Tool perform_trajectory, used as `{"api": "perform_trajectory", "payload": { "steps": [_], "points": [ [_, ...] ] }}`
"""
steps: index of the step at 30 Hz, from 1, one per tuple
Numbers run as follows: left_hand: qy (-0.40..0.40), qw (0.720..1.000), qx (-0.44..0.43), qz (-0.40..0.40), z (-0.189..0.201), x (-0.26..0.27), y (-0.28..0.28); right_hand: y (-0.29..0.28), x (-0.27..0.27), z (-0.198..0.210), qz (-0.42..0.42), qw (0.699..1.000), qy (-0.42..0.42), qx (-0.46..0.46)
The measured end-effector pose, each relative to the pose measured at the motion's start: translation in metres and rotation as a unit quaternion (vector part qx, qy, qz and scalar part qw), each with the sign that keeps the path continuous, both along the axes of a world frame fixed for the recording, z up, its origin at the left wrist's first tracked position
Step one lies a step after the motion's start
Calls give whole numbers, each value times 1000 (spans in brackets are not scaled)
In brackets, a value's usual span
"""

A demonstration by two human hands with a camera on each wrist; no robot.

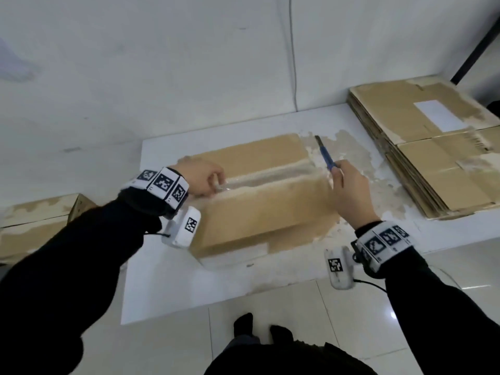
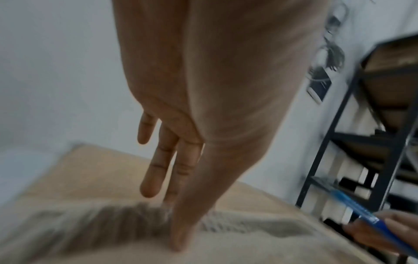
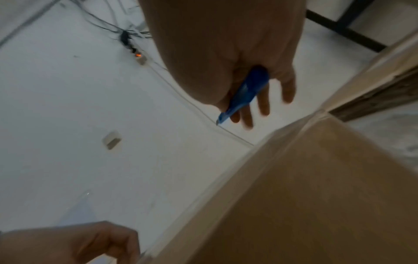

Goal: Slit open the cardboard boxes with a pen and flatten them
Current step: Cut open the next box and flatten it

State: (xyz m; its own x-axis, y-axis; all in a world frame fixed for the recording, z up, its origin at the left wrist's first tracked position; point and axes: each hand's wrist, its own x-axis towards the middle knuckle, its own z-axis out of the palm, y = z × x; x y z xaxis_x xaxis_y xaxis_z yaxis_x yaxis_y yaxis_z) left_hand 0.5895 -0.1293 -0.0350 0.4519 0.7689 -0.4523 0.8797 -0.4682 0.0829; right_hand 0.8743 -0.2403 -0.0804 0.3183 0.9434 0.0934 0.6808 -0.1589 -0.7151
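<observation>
**Taped seam under attack, box not yet flattened**

The cardboard box [image 1: 259, 196] stands on the table [image 1: 167, 280]. Left hand [image 1: 201, 180] pinches the seam tape [image 1: 266, 175] at its left end. Right hand [image 1: 350, 190] grips the pen [image 1: 326, 155], raised off the box's right end. Judged step: opening the seam; next, free the flaps. Flattened boxes [image 1: 438, 147] lie stacked to the right.
</observation>
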Motion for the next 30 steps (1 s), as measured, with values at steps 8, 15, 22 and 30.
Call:
{"api": "perform_trajectory", "payload": {
  "steps": [8, 15, 22, 30],
  "points": [
    [-34, 998, 29, 34, -24, 47, -23, -24, -40, -33, -27, 939, 337, -60],
    [-85, 994, 3, 65, -39, 60, -42, -41, -29, -52, 39, 924, 368, -98],
    [-248, 963, 3, 108, -57, 44, -45, -22, 24, -30, 174, 981, 33, -77],
    [-314, 942, 26, 114, -54, 46, -52, -17, 54, 0, 252, 957, -83, -118]
  ]
}}
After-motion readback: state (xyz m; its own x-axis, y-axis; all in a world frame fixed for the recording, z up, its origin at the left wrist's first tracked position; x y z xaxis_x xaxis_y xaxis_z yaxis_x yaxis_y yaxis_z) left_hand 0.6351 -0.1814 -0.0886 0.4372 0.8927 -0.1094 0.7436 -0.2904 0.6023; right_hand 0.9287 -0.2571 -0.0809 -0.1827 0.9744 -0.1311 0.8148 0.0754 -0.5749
